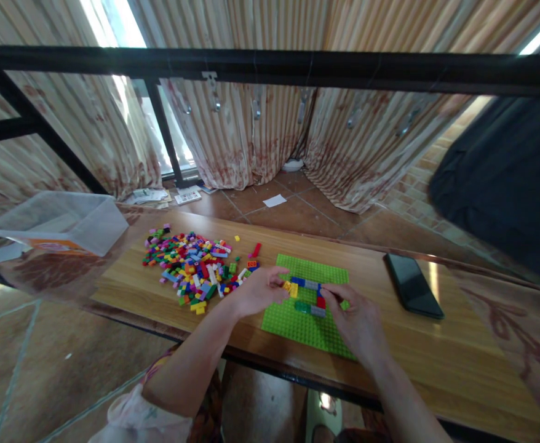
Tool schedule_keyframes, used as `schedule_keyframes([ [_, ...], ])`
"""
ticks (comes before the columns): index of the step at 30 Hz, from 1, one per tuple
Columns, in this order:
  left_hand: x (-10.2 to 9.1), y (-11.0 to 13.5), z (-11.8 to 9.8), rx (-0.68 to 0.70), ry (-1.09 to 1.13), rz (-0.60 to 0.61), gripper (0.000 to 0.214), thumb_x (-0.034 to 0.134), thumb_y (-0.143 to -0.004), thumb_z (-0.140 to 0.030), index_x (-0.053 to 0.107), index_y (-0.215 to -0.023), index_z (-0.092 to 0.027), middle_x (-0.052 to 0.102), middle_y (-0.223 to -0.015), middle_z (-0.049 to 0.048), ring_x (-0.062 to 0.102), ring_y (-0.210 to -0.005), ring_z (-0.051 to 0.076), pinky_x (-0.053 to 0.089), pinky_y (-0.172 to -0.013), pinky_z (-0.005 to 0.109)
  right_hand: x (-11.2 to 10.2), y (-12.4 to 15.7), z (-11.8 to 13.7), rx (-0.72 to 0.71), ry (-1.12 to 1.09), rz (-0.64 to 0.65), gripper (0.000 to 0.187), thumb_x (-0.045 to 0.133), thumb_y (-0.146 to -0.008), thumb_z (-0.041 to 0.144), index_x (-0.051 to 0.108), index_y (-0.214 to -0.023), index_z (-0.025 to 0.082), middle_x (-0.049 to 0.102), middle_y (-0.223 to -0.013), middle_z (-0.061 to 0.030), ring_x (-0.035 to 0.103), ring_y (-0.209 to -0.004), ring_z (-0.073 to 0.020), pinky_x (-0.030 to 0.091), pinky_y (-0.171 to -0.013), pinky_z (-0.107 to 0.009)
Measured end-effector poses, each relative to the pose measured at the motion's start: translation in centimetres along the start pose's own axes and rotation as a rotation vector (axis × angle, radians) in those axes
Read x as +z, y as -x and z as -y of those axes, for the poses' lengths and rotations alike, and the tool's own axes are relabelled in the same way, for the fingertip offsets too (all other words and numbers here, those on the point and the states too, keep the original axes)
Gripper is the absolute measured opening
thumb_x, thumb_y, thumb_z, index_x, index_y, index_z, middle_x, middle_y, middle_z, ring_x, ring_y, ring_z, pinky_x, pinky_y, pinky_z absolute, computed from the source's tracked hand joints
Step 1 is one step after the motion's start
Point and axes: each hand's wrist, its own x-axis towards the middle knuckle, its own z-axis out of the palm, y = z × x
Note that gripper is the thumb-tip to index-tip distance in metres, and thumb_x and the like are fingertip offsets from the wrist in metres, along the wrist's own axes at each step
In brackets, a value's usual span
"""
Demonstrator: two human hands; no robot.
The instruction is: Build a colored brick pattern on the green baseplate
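A green studded baseplate (279, 326) lies on the wooden board in front of me. My left hand (263, 289) is closed on a yellow toy brick (291, 288), held over the plate's left half. On the plate stands an open outline of bricks: a blue brick (298, 282) and a grey one at the far side, a red brick (320, 302) on the right, and a grey brick (318, 311) beside a clear green piece (302, 306) at the near side. At the right corner, the fingertips of my right hand (353, 311) pinch around a small blue brick (319, 289), partly hidden by them.
A heap of mixed toy bricks (196, 264) spreads over the left of the board. Beyond it stands a clear plastic bin (67, 221). A black phone (412, 286) lies to the right of the baseplate. A dark metal bar (270, 67) crosses in front of the curtains.
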Motion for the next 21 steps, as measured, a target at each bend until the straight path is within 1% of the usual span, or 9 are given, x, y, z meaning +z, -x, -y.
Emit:
schedule_keyframes([
  [4,-0.2,0.4,-0.3,-0.027,-0.075,0.031,0.043,0.066,-0.072,-0.015,0.061,-0.114,-0.011,0.067,-0.073,0.0017,0.06,-0.06,0.011,0.047,-0.058,0.022,0.5,0.1,0.4,-0.015,-0.015,0.025,0.025,0.052,-0.09,0.036,0.072,-0.086,0.021,0.072,-0.082,-0.0046,0.064,-0.074,-0.0192,0.049,-0.073,-0.034],
  [9,0.0,0.6,-0.5,0.018,-0.113,0.077,0.02,0.062,-0.072,-0.016,0.064,-0.092,-0.011,0.066,-0.069,0.0006,0.059,-0.061,0.01,0.047,-0.06,0.022,1.2,0.2,1.4,-0.019,-0.04,0.104,0.025,0.051,-0.091,0.034,0.073,-0.091,0.023,0.073,-0.089,-0.0052,0.065,-0.083,-0.0205,0.048,-0.079,-0.036],
  [12,-0.4,0.6,-0.7,0.065,-0.167,0.083,0.017,0.06,-0.075,-0.017,0.066,-0.089,-0.011,0.067,-0.072,0.0014,0.059,-0.064,0.01,0.046,-0.061,0.021,1.4,0.1,1.5,-0.013,-0.048,0.121,0.024,0.051,-0.091,0.035,0.073,-0.092,0.024,0.073,-0.092,-0.0054,0.065,-0.085,-0.021,0.048,-0.081,-0.037],
  [14,-1.3,0.6,-1.0,0.115,-0.226,0.064,0.019,0.059,-0.077,-0.019,0.068,-0.092,-0.011,0.068,-0.076,0.002,0.059,-0.067,0.01,0.045,-0.062,0.02,1.3,0.1,1.4,-0.012,-0.046,0.112,0.024,0.051,-0.091,0.036,0.072,-0.091,0.024,0.073,-0.091,-0.0052,0.065,-0.085,-0.0214,0.048,-0.08,-0.037],
  [16,-2.6,0.7,-1.5,0.166,-0.292,-0.016,0.023,0.058,-0.079,-0.021,0.07,-0.097,-0.012,0.069,-0.079,0.0025,0.059,-0.069,0.011,0.046,-0.063,0.02,1.3,0.1,1.4,-0.026,-0.04,0.098,0.024,0.051,-0.091,0.036,0.072,-0.089,0.024,0.073,-0.09,-0.0047,0.066,-0.084,-0.0213,0.048,-0.08,-0.037],
  [18,-4.2,0.8,-1.9,0.192,-0.344,-0.152,0.027,0.057,-0.08,-0.02,0.071,-0.101,-0.012,0.07,-0.081,0.0031,0.059,-0.07,0.011,0.047,-0.065,0.021,1.6,0.4,1.6,-0.065,-0.033,0.092,0.024,0.052,-0.091,0.036,0.072,-0.089,0.024,0.073,-0.09,-0.0043,0.066,-0.084,-0.0209,0.048,-0.079,-0.036],
  [20,-5.6,0.9,-2.0,0.2,-0.402,-0.29,0.03,0.054,-0.08,-0.018,0.072,-0.103,-0.011,0.071,-0.081,0.0034,0.06,-0.07,0.012,0.048,-0.066,0.022,2.3,0.8,2.0,-0.134,-0.017,0.105,0.023,0.052,-0.092,0.035,0.072,-0.089,0.024,0.073,-0.09,-0.0042,0.066,-0.084,-0.0202,0.047,-0.08,-0.035],
  [21,-6.3,0.9,-2.0,0.198,-0.444,-0.34,0.03,0.053,-0.08,-0.017,0.073,-0.102,-0.011,0.072,-0.081,0.0035,0.06,-0.07,0.012,0.047,-0.066,0.022,2.8,1.1,2.4,-0.177,-0.005,0.12,0.022,0.053,-0.092,0.033,0.072,-0.089,0.024,0.073,-0.09,-0.0042,0.065,-0.084,-0.0199,0.046,-0.08,-0.035],
])
